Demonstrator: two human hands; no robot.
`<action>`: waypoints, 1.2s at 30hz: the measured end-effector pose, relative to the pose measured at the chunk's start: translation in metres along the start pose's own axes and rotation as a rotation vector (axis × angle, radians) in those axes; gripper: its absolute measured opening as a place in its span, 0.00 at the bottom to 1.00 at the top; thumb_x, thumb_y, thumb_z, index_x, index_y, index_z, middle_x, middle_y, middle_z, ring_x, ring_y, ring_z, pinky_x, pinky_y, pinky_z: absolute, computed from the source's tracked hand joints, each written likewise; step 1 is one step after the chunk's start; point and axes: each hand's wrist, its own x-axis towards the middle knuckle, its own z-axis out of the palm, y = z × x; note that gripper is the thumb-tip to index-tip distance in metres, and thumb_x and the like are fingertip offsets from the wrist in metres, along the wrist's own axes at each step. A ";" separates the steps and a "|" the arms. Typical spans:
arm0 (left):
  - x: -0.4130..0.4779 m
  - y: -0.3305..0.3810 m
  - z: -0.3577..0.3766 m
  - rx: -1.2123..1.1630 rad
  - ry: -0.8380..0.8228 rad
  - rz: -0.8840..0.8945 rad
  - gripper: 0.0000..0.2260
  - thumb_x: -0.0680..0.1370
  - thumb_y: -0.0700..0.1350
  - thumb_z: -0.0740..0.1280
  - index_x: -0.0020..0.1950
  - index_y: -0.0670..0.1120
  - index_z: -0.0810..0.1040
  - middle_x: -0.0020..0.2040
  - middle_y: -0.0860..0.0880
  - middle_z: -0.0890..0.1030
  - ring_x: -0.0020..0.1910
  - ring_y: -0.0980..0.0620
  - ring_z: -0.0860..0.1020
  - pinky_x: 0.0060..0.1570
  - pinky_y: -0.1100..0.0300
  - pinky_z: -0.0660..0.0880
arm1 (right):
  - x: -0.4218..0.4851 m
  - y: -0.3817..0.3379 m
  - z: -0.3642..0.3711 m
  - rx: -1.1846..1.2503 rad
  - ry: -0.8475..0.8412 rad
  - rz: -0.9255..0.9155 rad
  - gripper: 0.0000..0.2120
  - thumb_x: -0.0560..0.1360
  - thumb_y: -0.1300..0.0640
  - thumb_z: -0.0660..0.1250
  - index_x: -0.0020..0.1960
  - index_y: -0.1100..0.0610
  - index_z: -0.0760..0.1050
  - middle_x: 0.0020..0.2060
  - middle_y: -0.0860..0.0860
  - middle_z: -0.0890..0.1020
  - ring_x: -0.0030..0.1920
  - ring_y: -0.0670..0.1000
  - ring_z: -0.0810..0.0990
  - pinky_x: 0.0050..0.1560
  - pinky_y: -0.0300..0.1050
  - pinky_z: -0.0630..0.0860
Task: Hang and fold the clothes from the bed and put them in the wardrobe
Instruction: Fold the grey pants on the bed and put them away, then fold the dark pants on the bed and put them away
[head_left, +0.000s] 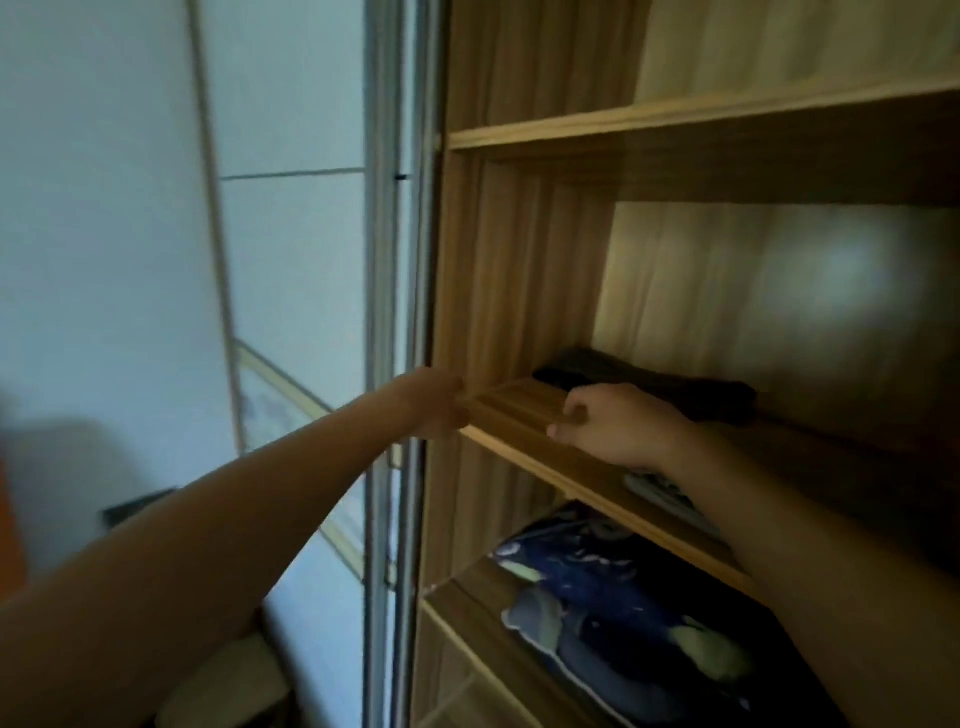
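L hand (439, 402) at shelf (514, 415) end, R hand (618, 426) by dark garment (691, 395)

Two bare hands, the left hand (436, 405) and the right hand (618, 428). Behind the fingers, the left forearm (234, 535) and right forearm (810, 561) are bare too. The right thumbnail is short and rounded.

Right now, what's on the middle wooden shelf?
A dark folded garment lies at the back. The right hand rests in front of it. A pale item shows partly under the forearm, unidentifiable.
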 end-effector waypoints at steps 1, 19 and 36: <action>-0.019 -0.012 0.001 -0.005 0.026 -0.052 0.19 0.80 0.52 0.63 0.68 0.45 0.76 0.64 0.43 0.78 0.65 0.41 0.76 0.58 0.54 0.72 | 0.002 -0.017 0.006 0.012 0.010 -0.050 0.19 0.72 0.31 0.64 0.52 0.44 0.77 0.47 0.43 0.80 0.45 0.46 0.78 0.46 0.47 0.77; -0.436 -0.271 0.040 0.017 -0.124 -1.252 0.17 0.78 0.50 0.61 0.62 0.42 0.77 0.65 0.41 0.77 0.62 0.41 0.76 0.61 0.47 0.75 | -0.021 -0.424 0.195 -0.033 -0.425 -1.007 0.23 0.76 0.37 0.64 0.65 0.48 0.75 0.58 0.50 0.80 0.54 0.52 0.76 0.51 0.48 0.75; -0.599 -0.149 0.123 -0.093 -0.022 -1.952 0.19 0.77 0.51 0.65 0.65 0.44 0.78 0.60 0.43 0.80 0.58 0.41 0.78 0.55 0.51 0.78 | -0.156 -0.577 0.327 -0.233 -0.739 -1.679 0.20 0.77 0.38 0.64 0.60 0.52 0.75 0.57 0.53 0.79 0.53 0.54 0.79 0.58 0.55 0.77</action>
